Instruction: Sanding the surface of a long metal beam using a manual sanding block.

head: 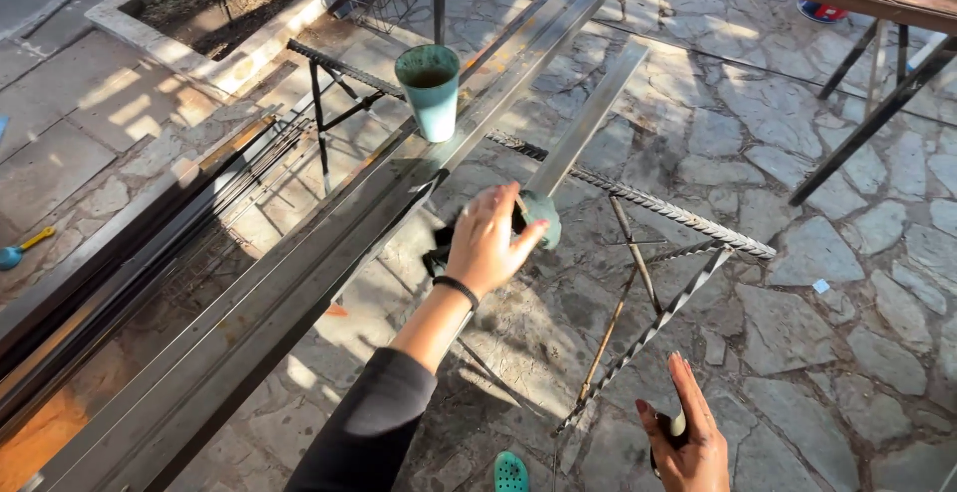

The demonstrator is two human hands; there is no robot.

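Under my left hand (488,243) run the long steel bars (299,283), laid side by side across a rebar trestle (648,208) and reaching well past me both ways; they look stiff, heavy and hard-edged, so I judge they want lifting from underneath near the trestle, not from the ends. A shorter flat bar (588,118) slants away just beyond my fingertips, its near end hidden behind them. It seems light enough for one hand, smooth and likely slippery, best taken by the edges close to that end. My left hand closes over a small teal pad (543,215) with dark cloth (439,253) below the palm, both soft and easy to squeeze. Further up the bars stands a teal cup (429,93), paint-smeared, open-topped and tippy. My right hand (688,442), low and near me, is palm-up around a small dark thing I cannot make out.
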